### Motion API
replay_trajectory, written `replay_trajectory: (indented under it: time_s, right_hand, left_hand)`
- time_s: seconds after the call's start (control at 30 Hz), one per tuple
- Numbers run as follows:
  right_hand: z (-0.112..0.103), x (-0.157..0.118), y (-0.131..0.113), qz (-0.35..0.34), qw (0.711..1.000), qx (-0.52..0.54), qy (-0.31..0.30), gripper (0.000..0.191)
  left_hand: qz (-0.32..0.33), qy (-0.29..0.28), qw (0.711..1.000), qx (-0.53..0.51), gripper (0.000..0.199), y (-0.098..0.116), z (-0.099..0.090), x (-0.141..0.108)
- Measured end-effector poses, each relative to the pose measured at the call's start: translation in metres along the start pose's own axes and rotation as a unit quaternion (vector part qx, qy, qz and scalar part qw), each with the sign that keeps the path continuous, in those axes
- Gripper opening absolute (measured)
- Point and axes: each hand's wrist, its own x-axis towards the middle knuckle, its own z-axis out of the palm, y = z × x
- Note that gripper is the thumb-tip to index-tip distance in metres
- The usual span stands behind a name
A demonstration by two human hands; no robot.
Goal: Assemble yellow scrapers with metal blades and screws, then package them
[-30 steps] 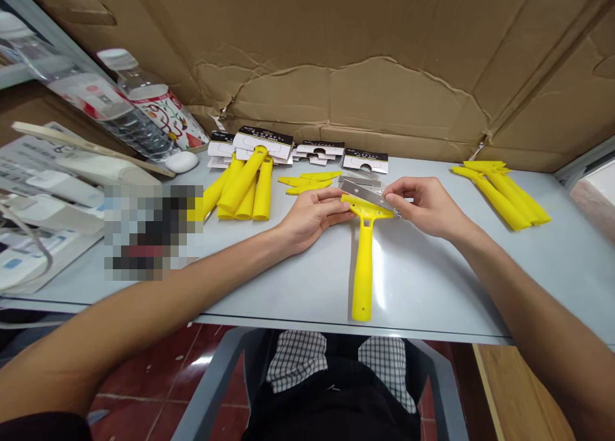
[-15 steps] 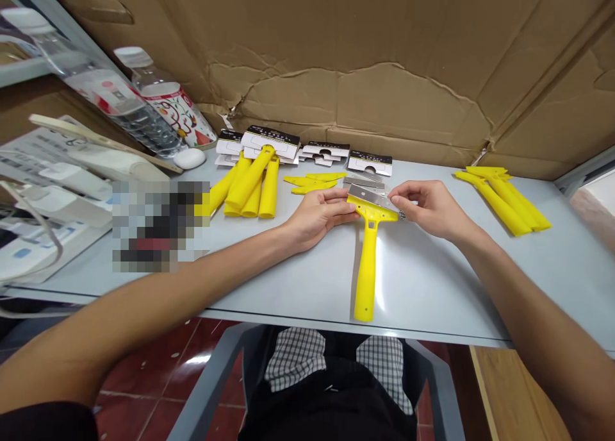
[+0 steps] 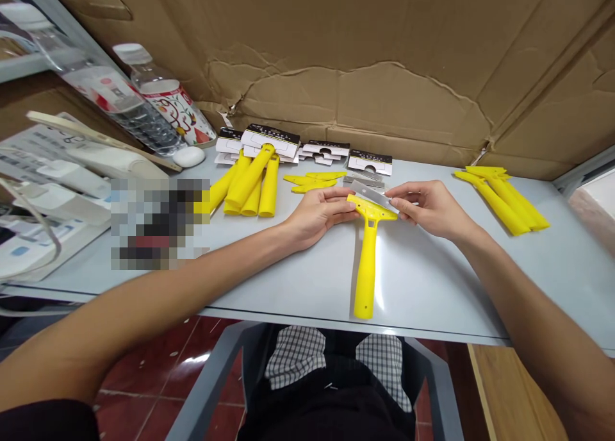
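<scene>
A yellow scraper handle [image 3: 366,261] lies upright in view on the grey table, its wide head toward the back. Against the head's upper edge rests a flat metal blade [image 3: 371,194], slightly tilted. My left hand [image 3: 319,218] is closed on the left end of the yellow head and the blade's left end. With thumb and fingers pinched, my right hand [image 3: 427,207] holds the right end of the blade. Behind the blade lie more metal blades [image 3: 368,179], and to their left, flat yellow pieces [image 3: 314,182].
Several yellow handles [image 3: 250,184] with black-and-white cards [image 3: 271,141] stand left of centre; more yellow handles [image 3: 509,200] lie at right. Bottles [image 3: 170,101], a white mouse [image 3: 189,156] and a blurred patch are at left. Cardboard [image 3: 336,95] walls the back.
The blade's right end has shifted slightly away from the yellow head, leaving a small gap. The right fingers have moved a little with it. The left hand has stayed put.
</scene>
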Motion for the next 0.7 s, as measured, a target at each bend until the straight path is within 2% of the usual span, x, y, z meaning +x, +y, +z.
replay_trajectory:
  time_s: [0.17,0.43,0.7]
  right_hand:
    - [0.0,0.001,0.001,-0.025,0.999,-0.023,0.008,0.031]
    - [0.001,0.0,-0.001,-0.002,1.0,0.008,0.001,0.035]
    - [0.004,0.003,0.009,-0.027,0.998,-0.052,-0.008,0.024]
  left_hand:
    - [-0.003,-0.014,1.0,0.013,0.025,0.001,0.0,0.0]
    - [0.002,-0.011,1.0,0.01,0.027,0.0,-0.001,0.001]
    - [0.01,-0.011,1.0,0.007,0.029,0.0,0.0,0.001]
